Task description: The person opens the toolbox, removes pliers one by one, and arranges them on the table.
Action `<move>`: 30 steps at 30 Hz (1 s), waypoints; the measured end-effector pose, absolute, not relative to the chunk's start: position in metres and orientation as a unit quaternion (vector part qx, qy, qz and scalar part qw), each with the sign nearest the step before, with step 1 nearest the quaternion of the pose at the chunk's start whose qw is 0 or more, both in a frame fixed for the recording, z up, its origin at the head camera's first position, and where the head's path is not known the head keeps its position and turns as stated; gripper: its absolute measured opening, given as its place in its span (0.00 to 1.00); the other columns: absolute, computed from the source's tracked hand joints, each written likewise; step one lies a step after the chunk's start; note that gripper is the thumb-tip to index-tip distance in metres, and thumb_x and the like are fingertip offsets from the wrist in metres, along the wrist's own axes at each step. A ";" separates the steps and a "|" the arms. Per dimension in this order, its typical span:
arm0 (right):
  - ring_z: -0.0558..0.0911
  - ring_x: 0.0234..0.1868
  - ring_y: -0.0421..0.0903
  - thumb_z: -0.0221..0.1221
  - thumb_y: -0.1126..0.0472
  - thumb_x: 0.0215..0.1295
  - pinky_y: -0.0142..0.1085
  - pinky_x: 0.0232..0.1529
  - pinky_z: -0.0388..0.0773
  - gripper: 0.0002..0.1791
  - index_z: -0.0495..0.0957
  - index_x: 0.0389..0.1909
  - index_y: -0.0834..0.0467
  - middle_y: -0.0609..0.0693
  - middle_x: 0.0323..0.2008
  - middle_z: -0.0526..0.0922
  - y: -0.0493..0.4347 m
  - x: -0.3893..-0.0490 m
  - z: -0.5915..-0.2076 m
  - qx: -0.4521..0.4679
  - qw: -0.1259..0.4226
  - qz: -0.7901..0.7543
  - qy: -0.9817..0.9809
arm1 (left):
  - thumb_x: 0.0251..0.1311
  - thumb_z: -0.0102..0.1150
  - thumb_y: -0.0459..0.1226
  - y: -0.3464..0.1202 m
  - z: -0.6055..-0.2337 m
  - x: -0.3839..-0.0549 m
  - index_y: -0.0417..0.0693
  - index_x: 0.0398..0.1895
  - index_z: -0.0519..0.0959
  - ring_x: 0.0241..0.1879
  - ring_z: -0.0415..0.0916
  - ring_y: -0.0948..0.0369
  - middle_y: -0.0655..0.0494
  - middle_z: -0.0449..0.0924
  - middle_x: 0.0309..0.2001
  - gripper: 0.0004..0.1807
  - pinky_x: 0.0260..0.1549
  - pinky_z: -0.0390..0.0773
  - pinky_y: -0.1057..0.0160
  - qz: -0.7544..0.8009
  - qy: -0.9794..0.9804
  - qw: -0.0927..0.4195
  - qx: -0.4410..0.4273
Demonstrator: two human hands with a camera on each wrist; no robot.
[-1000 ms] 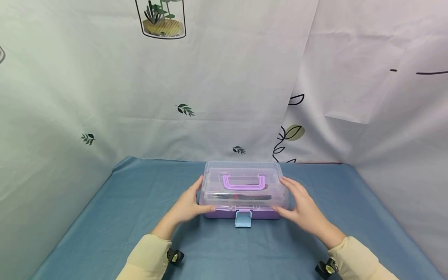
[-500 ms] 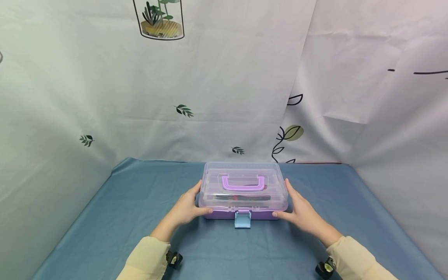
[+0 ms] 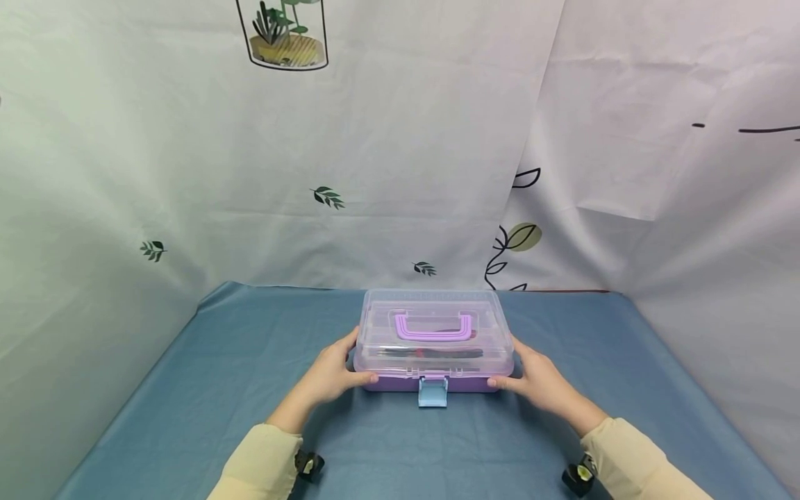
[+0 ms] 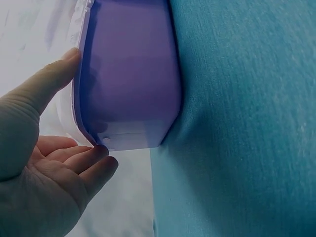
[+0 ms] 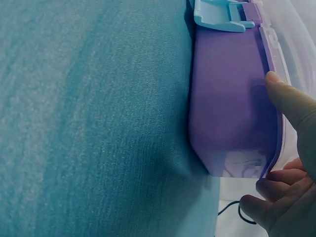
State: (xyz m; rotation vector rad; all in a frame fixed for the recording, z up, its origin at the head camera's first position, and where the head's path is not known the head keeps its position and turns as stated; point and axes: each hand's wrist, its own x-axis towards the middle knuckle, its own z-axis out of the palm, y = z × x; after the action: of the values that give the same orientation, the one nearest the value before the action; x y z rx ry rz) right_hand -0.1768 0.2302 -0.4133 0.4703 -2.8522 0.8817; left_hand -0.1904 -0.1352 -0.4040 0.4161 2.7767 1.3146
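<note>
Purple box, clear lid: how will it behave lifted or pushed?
Probably stiff: the base looks like moulded plastic. Unlikely to roll or tip, sitting low and wide. The lid may swing up if lifted by the handle, since the latch hangs down.

Box base (image 3: 465, 384): was purple; lid (image 3: 431, 364), clear; handle (image 3: 434, 337), lilac; latch (image 3: 433, 394), pale blue. Counter (image 3: 250, 347): was plain blue. Sleeves (image 3: 259, 462): were cream. Backdrop (image 3: 406, 139): was off-white, printed with dark-green leaf sprigs (image 3: 328, 197), a black-lined vine (image 3: 525, 237) and a black-outlined jar (image 3: 289, 50).
</note>
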 end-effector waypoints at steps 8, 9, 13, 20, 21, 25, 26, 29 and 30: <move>0.70 0.62 0.65 0.68 0.43 0.49 0.59 0.58 0.72 0.53 0.55 0.70 0.66 0.67 0.62 0.69 0.230 -0.177 -0.414 0.154 0.048 0.308 -0.938 | 0.43 0.74 0.45 -0.136 -0.404 -0.190 0.46 0.72 0.56 0.66 0.63 0.45 0.45 0.63 0.69 0.53 0.63 0.67 0.44 0.424 0.896 0.020 0.134; 0.70 0.62 0.65 0.67 0.42 0.49 0.59 0.58 0.72 0.53 0.55 0.70 0.65 0.67 0.63 0.69 0.231 -0.178 -0.414 0.154 0.046 0.309 -0.937 | 0.43 0.74 0.45 -0.136 -0.404 -0.190 0.46 0.72 0.56 0.66 0.63 0.45 0.45 0.63 0.69 0.53 0.63 0.68 0.44 0.424 0.895 0.020 0.135; 0.70 0.62 0.65 0.67 0.41 0.50 0.59 0.58 0.72 0.53 0.56 0.70 0.65 0.67 0.63 0.69 0.231 -0.178 -0.413 0.153 0.044 0.309 -0.938 | 0.43 0.74 0.46 -0.137 -0.403 -0.191 0.47 0.72 0.57 0.66 0.63 0.46 0.45 0.64 0.68 0.52 0.62 0.69 0.44 0.430 0.892 0.018 0.142; 0.70 0.62 0.65 0.64 0.38 0.51 0.59 0.58 0.72 0.53 0.57 0.70 0.64 0.66 0.64 0.68 0.232 -0.179 -0.406 0.144 0.038 0.311 -0.939 | 0.44 0.73 0.48 -0.139 -0.400 -0.193 0.47 0.72 0.57 0.67 0.62 0.47 0.45 0.63 0.69 0.52 0.63 0.68 0.45 0.441 0.885 0.019 0.146; 0.70 0.62 0.65 0.64 0.37 0.51 0.59 0.57 0.72 0.52 0.56 0.70 0.64 0.66 0.64 0.68 0.232 -0.179 -0.405 0.143 0.038 0.310 -0.939 | 0.44 0.73 0.48 -0.139 -0.399 -0.193 0.47 0.72 0.57 0.67 0.62 0.47 0.45 0.63 0.68 0.51 0.63 0.68 0.46 0.441 0.885 0.017 0.145; 0.71 0.61 0.66 0.63 0.37 0.52 0.60 0.56 0.73 0.52 0.56 0.70 0.64 0.66 0.65 0.67 0.232 -0.178 -0.402 0.143 0.047 0.308 -0.939 | 0.43 0.74 0.48 -0.139 -0.397 -0.193 0.47 0.71 0.60 0.66 0.64 0.47 0.46 0.65 0.67 0.50 0.62 0.70 0.47 0.441 0.886 0.004 0.140; 0.71 0.60 0.66 0.63 0.37 0.53 0.60 0.56 0.73 0.51 0.57 0.70 0.63 0.66 0.65 0.67 0.232 -0.178 -0.402 0.144 0.050 0.307 -0.939 | 0.43 0.74 0.48 -0.139 -0.397 -0.193 0.48 0.70 0.61 0.65 0.65 0.47 0.46 0.66 0.67 0.50 0.62 0.70 0.47 0.441 0.887 0.001 0.137; 0.71 0.61 0.66 0.63 0.38 0.53 0.59 0.56 0.74 0.51 0.56 0.70 0.63 0.66 0.65 0.67 0.232 -0.177 -0.401 0.146 0.061 0.302 -0.940 | 0.43 0.74 0.48 -0.139 -0.397 -0.192 0.47 0.69 0.62 0.64 0.67 0.46 0.45 0.67 0.66 0.48 0.60 0.72 0.48 0.441 0.888 -0.010 0.129; 0.71 0.61 0.66 0.63 0.38 0.54 0.59 0.56 0.74 0.51 0.56 0.71 0.62 0.66 0.65 0.67 0.232 -0.177 -0.401 0.147 0.067 0.301 -0.940 | 0.43 0.74 0.48 -0.139 -0.397 -0.192 0.48 0.69 0.63 0.63 0.67 0.46 0.46 0.67 0.66 0.48 0.60 0.72 0.48 0.444 0.887 -0.013 0.125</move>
State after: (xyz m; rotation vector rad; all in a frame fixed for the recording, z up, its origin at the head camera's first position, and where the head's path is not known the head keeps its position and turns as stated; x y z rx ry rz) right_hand -0.1769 0.2322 -0.4011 0.4426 -2.8339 0.9076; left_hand -0.1919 -0.1390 -0.3970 0.3964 2.8111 1.4061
